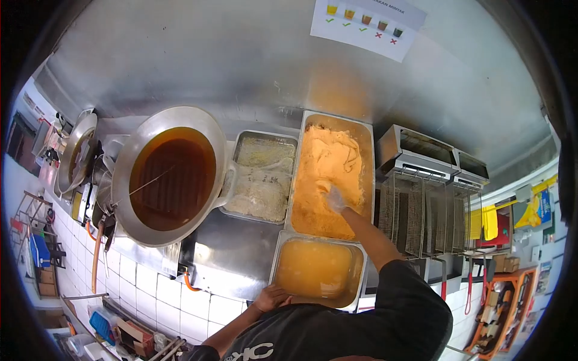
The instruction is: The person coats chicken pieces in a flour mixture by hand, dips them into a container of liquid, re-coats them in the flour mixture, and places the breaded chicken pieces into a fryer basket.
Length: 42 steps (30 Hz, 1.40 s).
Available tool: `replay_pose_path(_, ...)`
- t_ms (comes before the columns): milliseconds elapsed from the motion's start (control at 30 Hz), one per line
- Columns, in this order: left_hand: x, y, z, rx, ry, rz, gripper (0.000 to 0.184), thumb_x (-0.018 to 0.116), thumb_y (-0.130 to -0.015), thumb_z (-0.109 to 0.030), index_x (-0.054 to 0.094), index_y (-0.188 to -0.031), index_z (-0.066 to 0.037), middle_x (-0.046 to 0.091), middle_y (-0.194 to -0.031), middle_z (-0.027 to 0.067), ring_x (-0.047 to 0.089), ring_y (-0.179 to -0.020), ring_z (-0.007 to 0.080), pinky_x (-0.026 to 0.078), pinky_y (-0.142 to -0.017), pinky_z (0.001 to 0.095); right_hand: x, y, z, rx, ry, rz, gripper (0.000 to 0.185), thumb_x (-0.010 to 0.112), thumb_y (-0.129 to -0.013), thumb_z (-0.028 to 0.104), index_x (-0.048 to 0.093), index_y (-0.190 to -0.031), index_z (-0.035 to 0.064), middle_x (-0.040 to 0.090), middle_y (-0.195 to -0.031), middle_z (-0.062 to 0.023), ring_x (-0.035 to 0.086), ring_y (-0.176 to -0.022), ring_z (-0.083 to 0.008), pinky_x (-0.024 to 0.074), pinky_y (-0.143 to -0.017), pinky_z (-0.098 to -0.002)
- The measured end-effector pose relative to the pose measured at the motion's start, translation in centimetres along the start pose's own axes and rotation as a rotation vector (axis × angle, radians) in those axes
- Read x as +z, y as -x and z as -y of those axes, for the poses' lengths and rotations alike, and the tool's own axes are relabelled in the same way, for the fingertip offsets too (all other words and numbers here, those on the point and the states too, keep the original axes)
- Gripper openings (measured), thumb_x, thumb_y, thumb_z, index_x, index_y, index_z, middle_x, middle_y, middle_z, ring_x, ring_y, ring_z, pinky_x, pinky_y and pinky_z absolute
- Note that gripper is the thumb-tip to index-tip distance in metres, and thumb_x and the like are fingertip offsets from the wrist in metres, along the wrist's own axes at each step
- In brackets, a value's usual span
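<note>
My right hand (335, 200), in a clear glove, reaches into orange powder like seasoned flour (331, 153) in a long metal tray (368, 156). Its fingertips are at a small mound and partly hidden by the powder. My bare left hand (272, 297) rests at the near left corner of a smaller metal pan (280, 256), its fingers loosely laid by the rim. That pan holds cloudy yellow liquid (316, 268). Left of the powder, another tray (238, 157) holds pale, crumb-like material under what looks like clear plastic.
A large wok (220, 135) of dark brown oil stands at the left, with a thin rod across it. Wire fryer baskets (403, 210) with red handles are at the right. An oil-colour chart (367, 27) hangs on the metal wall. A smaller pan (77, 150) sits far left.
</note>
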<state>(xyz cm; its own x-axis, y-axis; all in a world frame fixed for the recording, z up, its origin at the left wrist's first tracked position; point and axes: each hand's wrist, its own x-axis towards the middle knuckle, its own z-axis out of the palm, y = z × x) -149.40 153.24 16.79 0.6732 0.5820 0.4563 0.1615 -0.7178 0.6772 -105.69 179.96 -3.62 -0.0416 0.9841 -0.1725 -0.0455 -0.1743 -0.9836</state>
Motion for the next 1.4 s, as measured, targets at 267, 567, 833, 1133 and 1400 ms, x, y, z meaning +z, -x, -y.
replay_pose_path(267, -0.4, -0.4, -0.9, -0.061, -0.013, -0.005, 0.012, 0.076, -0.088, -0.010, 0.070, -0.078, -0.009, 0.068, -0.077, 0.0051, 0.068, -0.070, 0.0221, 0.052, -0.062, 0.0359, 9.4, 1.7, 6.2, 0.120, 0.008, 0.349, 0.046, 0.059, -0.101, 0.013, 0.052, -0.145, 0.0048, 0.063, -0.138, -0.0089, 0.059, -0.124, -0.0266, 0.0485, -0.104, -0.0395)
replay_pose_path(567, -0.3, -0.8, -1.0, -0.028, -0.021, -0.047, 0.014, 0.076, -0.088, -0.010, 0.069, -0.075, -0.009, 0.066, -0.073, 0.0042, 0.067, -0.069, 0.0209, 0.050, -0.060, 0.0362, 10.1, 7.2, 8.3, 0.395, 0.057, 0.532, 0.043, 0.054, -0.104, 0.023, 0.054, -0.144, 0.0058, 0.063, -0.137, -0.0102, 0.060, -0.123, -0.0275, 0.0505, -0.102, -0.0399)
replay_pose_path(833, 0.3, 0.4, -0.2, -0.011, -0.036, -0.025, 0.012, 0.076, -0.088, -0.010, 0.070, -0.077, -0.009, 0.068, -0.076, 0.0040, 0.068, -0.072, 0.0205, 0.051, -0.062, 0.0352, 9.4, 8.9, 12.3, 0.492, 0.261, 0.537, 0.042, 0.050, -0.106, 0.028, 0.055, -0.142, 0.0064, 0.063, -0.136, -0.0105, 0.061, -0.121, -0.0279, 0.0519, -0.101, -0.0401)
replay_pose_path(1133, 0.1, 0.3, -0.5, -0.084, -0.057, 0.040, 0.017, 0.076, -0.089, -0.014, 0.068, -0.075, -0.010, 0.065, -0.075, 0.0036, 0.067, -0.070, 0.0209, 0.050, -0.062, 0.0353, 8.0, 6.8, 14.8, 0.479, -0.670, 0.018, 0.042, 0.045, -0.109, 0.033, 0.057, -0.140, 0.0069, 0.064, -0.135, -0.0107, 0.062, -0.119, -0.0284, 0.0534, -0.100, -0.0404)
replay_pose_path(1400, -0.3, 0.2, -0.5, -0.086, -0.036, 0.066, 0.010, 0.077, -0.090, -0.014, 0.072, -0.082, -0.009, 0.071, -0.083, 0.0038, 0.071, -0.076, 0.0212, 0.056, -0.065, 0.0354, 11.0, 0.3, 17.2, 0.358, -1.005, -0.393, 0.049, 0.046, -0.108, 0.043, 0.059, -0.140, 0.0088, 0.063, -0.139, -0.0098, 0.060, -0.125, -0.0286, 0.0536, -0.102, -0.0406)
